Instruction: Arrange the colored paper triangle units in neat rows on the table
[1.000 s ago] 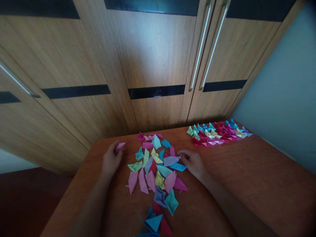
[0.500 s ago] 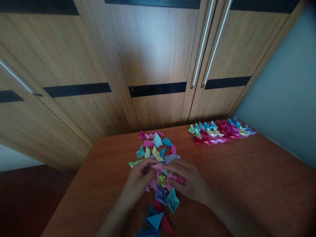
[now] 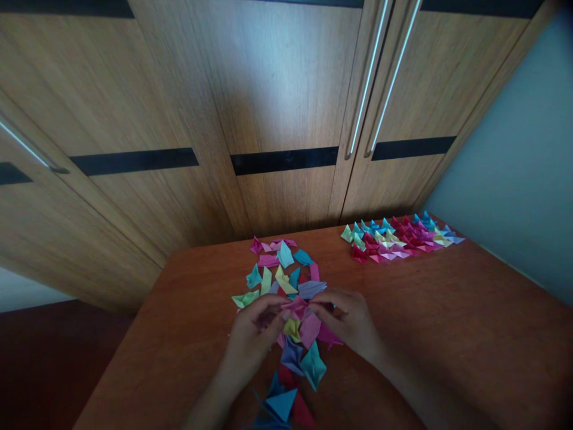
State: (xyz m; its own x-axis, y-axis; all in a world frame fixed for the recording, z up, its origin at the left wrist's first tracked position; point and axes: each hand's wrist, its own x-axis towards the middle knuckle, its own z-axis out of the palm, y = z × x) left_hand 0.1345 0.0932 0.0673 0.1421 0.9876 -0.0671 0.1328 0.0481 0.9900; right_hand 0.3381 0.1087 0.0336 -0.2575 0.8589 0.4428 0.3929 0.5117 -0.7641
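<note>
A wall of wooden cupboard doors [image 3: 277, 107] fills the far side, with dark horizontal strips and two long metal handles [image 3: 380, 77] to the right of the middle. At the far right is a pale grey wall [image 3: 514, 149]. In front of the doors stands the brown wooden bench [image 3: 447, 334], which takes the whole near part of the view.

On the far right of the bench lies a tidy group of folded paper pieces [image 3: 400, 239] in red, pink, blue and green, packed close together. It is well apart from the hands. In the middle of the bench lies a loose scatter of folded paper pieces [image 3: 282, 269] in pink, teal, yellow and lilac, and it runs from the far edge toward the near edge.

The left hand [image 3: 253, 331] and the right hand [image 3: 351, 319] meet over this scatter. Between their fingertips is one pink folded piece [image 3: 296, 307], lifted a little above the others. Both hands are closed on it, the left one pinching its left end and the right one its right end.

Just near the hands lie a lilac piece [image 3: 290, 355] and a teal piece [image 3: 312, 364].
</note>
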